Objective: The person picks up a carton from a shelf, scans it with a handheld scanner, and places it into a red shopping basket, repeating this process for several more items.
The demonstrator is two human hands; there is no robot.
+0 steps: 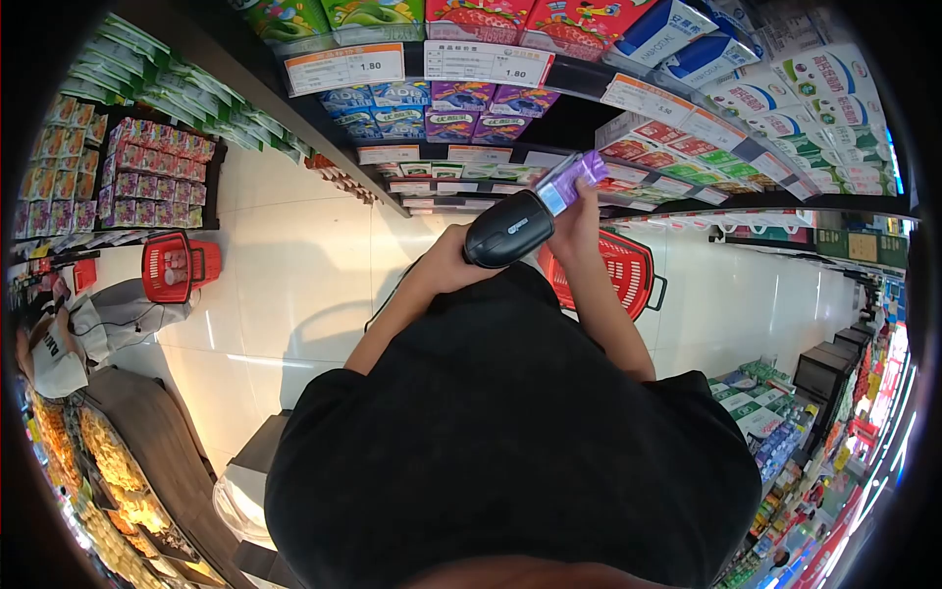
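My left hand (pixel 449 259) is closed around a black handheld barcode scanner (pixel 510 230). The scanner's front end points up and right, close to a small purple drink carton (pixel 572 181). That carton is gripped in my right hand (pixel 578 228), tilted, with its pale side partly toward the scanner. Similar purple cartons (pixel 461 96) stand on the shelf ahead. Most of my left fingers are hidden under the scanner.
Price labels (pixel 488 63) line the shelf edge before me. A red shopping basket (pixel 620 270) is on the floor by my right arm. Another red basket (pixel 167 267) stands at the left, near a person (pixel 69 344). Carton displays (pixel 160 173) stand at the far left.
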